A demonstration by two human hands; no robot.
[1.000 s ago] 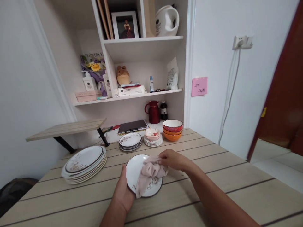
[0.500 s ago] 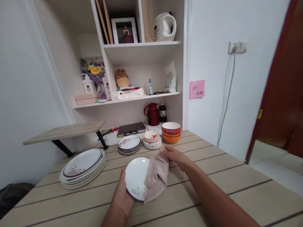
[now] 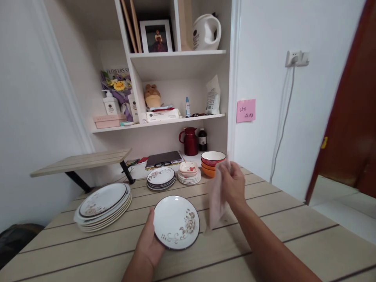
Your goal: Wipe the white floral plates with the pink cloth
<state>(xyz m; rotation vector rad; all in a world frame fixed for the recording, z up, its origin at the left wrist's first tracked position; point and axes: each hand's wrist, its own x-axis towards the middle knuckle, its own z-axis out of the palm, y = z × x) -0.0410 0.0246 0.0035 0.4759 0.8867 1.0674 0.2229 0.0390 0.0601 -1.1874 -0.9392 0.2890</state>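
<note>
Head view: the slatted wooden counter point(image 3: 282, 243) spreads below a white shelf unit point(image 3: 178, 55), with a raised wooden shelf point(image 3: 85, 159) at its left. Beside that stands the tall plate stack point(image 3: 102, 201). On the upper shelf, the white jug point(image 3: 205, 33) bears a round dark mark and print too small to read. Near the counter's front, the left hand point(image 3: 149, 244) grips one plate point(image 3: 174, 219) by its left edge, flowered face up; whether it touches the counter I cannot tell. The right hand point(image 3: 234, 182) pinches a pink cloth point(image 3: 216, 201), which hangs clear of the plate's right side and partly blocks the bowl stack point(image 3: 210, 166). Behind are a red jug point(image 3: 190, 141), the small plate stack point(image 3: 160, 177) and, just beside it, little dishes point(image 3: 188, 168). Over the bouquet point(image 3: 117, 87), lettering reads "FLOWERS ST" before the divider cuts it off. Labels on the pump bottle point(image 3: 111, 105), dark bottle point(image 3: 202, 141) and white box point(image 3: 163, 114) are too small to read. The pink note point(image 3: 246, 111) says "250", with unclear handwriting below.
</note>
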